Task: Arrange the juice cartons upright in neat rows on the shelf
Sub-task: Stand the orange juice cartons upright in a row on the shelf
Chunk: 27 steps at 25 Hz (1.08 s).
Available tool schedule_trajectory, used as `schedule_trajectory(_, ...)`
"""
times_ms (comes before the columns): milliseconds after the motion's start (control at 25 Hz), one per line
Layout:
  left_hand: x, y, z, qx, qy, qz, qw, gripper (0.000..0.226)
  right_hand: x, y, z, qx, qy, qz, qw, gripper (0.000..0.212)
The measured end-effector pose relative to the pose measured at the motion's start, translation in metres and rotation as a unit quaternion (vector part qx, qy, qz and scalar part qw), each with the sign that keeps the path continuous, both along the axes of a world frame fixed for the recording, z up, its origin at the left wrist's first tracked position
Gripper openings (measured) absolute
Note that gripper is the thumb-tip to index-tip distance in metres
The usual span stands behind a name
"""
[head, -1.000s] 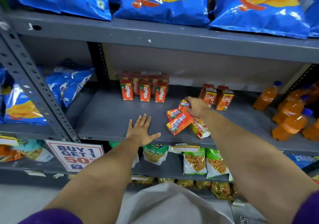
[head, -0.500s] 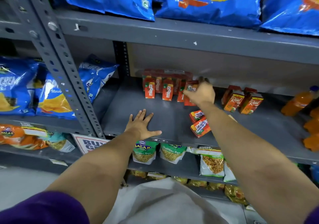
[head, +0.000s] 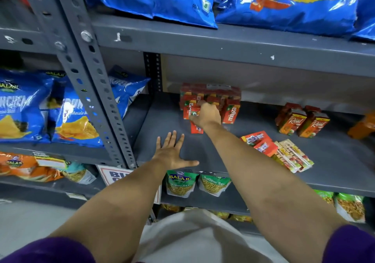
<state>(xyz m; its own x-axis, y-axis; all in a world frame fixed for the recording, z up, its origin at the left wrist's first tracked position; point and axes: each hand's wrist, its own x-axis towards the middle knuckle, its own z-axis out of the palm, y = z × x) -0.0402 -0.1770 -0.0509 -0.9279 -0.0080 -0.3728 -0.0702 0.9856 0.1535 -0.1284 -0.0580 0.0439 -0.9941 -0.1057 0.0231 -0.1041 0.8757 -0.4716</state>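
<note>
right hand [head: 208, 114] was far back on the grey shelf [head: 334, 161], fingers closed round a red maaza carton [head: 196, 128] w/ its lower end poking out below the palm; carton sat just in front of the standing maaza group [head: 211, 98], which was bunched upright at the back by the wall. one maaza carton [head: 231, 113] stood just right of the hand, label facing out. couldn't tell if the held carton's base was touching the shelf or lifted.

left hand [head: 172, 153] lay flat, palm down, fingers spread apart, on the shelf near its front edge, gripping nothing, well apart from the right hand.

to the right, two real cartons [head: 302, 121] stood upright side by side, near the back. closer to the front, a loose heap of cartons [head: 278, 150] lay on their sides, some red/orange, some pale w/ fruit print, touching each other, not in any row.

orange bottle [head: 363, 126] blurred at far right edge. blue chip bags [head: 284, 5] on the shelf above, more blue bags [head: 46, 110] in the bay to the left past the perforated upright [head: 89, 84]. green sev packets [head: 180, 183] hung below the shelf edge. purple sleeves [head: 349, 246] at the bottom of view.
</note>
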Motion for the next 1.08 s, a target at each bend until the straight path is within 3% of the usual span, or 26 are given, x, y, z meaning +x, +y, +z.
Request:
schedule_trajectory(160,-0.001,-0.001,-0.003,0.007,-0.001,0.000,1.000,0.126,-0.014,-0.001,0.005,-0.021,-0.019,0.035,0.999,0.058)
schedule_trajectory(360,0.000,-0.003,0.000,0.012,-0.003,-0.003,1.000,0.124,-0.014,-0.004,0.011,0.065,-0.006,0.104,0.992,0.023)
schedule_trajectory(600,-0.001,-0.002,0.001,0.008,-0.008,-0.004,1.000,0.125,-0.020,0.005,0.020,0.136,-0.039,0.189,0.972,0.057)
schedule_trajectory(960,0.000,-0.009,0.001,0.023,-0.016,-0.018,0.999,0.123,-0.027,0.022,0.028,0.133,-0.087,0.252,0.955,0.061)
schedule_trajectory(1080,0.007,-0.013,-0.001,0.033,0.094,-0.044,0.994,0.105,-0.034,0.068,0.052,0.093,-0.077,0.221,0.968,0.054)
